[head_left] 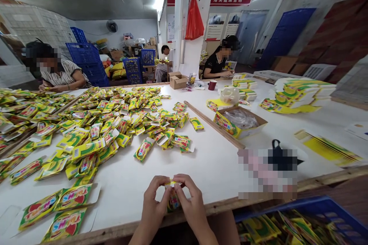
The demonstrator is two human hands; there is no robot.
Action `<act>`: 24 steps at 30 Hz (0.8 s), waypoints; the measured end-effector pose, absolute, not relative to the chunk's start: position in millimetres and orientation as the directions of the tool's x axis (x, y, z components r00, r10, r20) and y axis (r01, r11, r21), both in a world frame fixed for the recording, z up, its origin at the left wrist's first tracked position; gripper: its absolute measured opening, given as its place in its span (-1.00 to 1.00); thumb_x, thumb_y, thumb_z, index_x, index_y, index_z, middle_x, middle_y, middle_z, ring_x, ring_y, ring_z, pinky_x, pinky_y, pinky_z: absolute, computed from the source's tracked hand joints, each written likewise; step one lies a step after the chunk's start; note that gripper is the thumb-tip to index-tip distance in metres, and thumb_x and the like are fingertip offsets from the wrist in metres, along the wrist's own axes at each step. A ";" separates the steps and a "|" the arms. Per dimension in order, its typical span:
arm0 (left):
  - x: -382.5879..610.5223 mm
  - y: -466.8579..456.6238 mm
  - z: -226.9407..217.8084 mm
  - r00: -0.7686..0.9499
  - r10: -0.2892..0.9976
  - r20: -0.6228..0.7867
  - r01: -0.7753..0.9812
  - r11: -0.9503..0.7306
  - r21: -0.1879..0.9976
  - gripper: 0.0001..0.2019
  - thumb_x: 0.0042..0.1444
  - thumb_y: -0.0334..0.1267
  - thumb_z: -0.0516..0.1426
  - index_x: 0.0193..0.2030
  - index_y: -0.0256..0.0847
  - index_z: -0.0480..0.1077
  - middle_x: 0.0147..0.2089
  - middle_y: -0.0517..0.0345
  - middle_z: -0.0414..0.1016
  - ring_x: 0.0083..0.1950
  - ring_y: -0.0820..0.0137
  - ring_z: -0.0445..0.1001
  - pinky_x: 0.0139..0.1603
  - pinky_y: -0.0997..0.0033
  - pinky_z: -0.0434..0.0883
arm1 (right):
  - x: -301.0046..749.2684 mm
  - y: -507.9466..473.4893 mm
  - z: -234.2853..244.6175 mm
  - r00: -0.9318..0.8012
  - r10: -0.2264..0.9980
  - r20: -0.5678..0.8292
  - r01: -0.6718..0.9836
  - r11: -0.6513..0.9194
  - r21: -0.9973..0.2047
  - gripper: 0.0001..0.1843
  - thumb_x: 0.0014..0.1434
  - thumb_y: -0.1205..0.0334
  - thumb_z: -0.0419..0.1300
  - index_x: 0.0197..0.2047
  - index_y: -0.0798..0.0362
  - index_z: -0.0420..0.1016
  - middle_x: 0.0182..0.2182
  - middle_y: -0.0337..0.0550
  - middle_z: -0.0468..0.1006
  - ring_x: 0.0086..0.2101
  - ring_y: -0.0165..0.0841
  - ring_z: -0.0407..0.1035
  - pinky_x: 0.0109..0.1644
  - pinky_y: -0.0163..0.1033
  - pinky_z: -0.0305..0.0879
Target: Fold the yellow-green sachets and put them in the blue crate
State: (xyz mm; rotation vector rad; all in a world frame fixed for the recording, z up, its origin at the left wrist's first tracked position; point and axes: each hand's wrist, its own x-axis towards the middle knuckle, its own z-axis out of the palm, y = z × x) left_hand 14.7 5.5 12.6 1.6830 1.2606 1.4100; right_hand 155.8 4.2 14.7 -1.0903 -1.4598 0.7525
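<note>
My left hand (154, 203) and my right hand (192, 201) meet at the front edge of the table, fingers closed on one small yellow-green printed box (173, 202). Both thumbs and fingertips press at the box's upper end; the fingers partly cover it. To the left of my hands, a few like boxes (64, 224) lie at the table's front, some with an end flap standing out. Beyond them spreads a big heap of the same small boxes (94, 134). A single box (144, 149) lies on the white table just ahead of my hands.
A wooden strip (214, 124) runs across the white tabletop (218, 160). Right of it stand an open carton (244, 122) with clear plastic bags and stacked larger boxes (299, 95). A blue crate (322, 214) of small boxes sits at lower right. Several people work around.
</note>
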 end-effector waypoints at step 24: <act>15.8 6.0 10.3 -0.006 0.959 0.284 0.198 -0.277 0.940 -0.86 0.19 -0.20 0.13 -0.24 -0.15 0.51 -0.25 0.08 0.49 -0.18 0.30 0.48 -0.17 0.34 0.43 | 159.6 8.2 16.7 0.016 0.941 0.339 0.201 0.329 -0.923 -0.74 0.29 0.07 0.10 -0.23 0.03 0.52 -0.31 -0.13 0.57 -0.27 -0.30 0.47 -0.20 -0.30 0.42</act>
